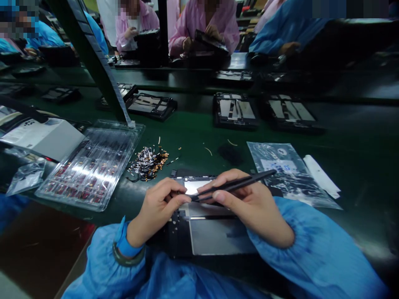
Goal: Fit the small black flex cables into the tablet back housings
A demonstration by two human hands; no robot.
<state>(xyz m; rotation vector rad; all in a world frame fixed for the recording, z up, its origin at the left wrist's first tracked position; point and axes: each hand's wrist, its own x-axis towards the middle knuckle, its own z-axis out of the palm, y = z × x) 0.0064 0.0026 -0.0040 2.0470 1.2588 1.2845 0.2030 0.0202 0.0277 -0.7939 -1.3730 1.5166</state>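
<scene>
My right hand grips a pair of black tweezers, whose tips point left toward the fingers of my left hand. Thumb and forefinger of my left hand are pinched together at the tweezer tips; whatever small piece they hold is too small to make out. Beneath both hands lies an opened tablet-like device in a black frame, with silvery panels showing. Its middle is partly hidden by my hands. Just beyond my left hand is a pile of small flex cables with black, white and gold ends.
A clear compartmented plastic tray with small reddish parts sits left, beside a white box. At right lie a clear plastic bag and a white strip. More opened devices line the green bench; co-workers sit opposite. A slanted post rises at left.
</scene>
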